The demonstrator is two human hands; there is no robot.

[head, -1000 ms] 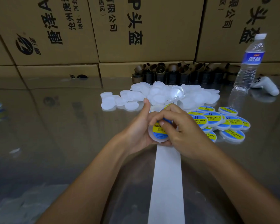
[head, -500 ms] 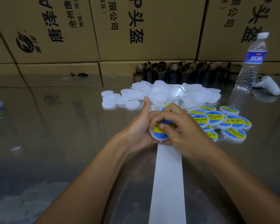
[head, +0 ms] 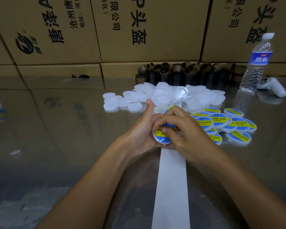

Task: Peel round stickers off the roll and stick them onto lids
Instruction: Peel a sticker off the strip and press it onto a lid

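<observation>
Both hands meet at the far end of the long white paper backing strip (head: 171,187), which lies on the glossy table (head: 56,129). The left hand (head: 142,134) cradles a round white plastic lid (head: 163,142) from behind, thumb raised. The right hand (head: 186,138) curls over its face, and I see the thumb pressing the blue-and-yellow round sticker (head: 159,133) on it. Beyond the strip's far end lies a heap of plain white lids (head: 163,96). Right of that end sits a cluster of stickered lids (head: 221,119), and farther right a clear water bottle (head: 254,63) stands upright.
</observation>
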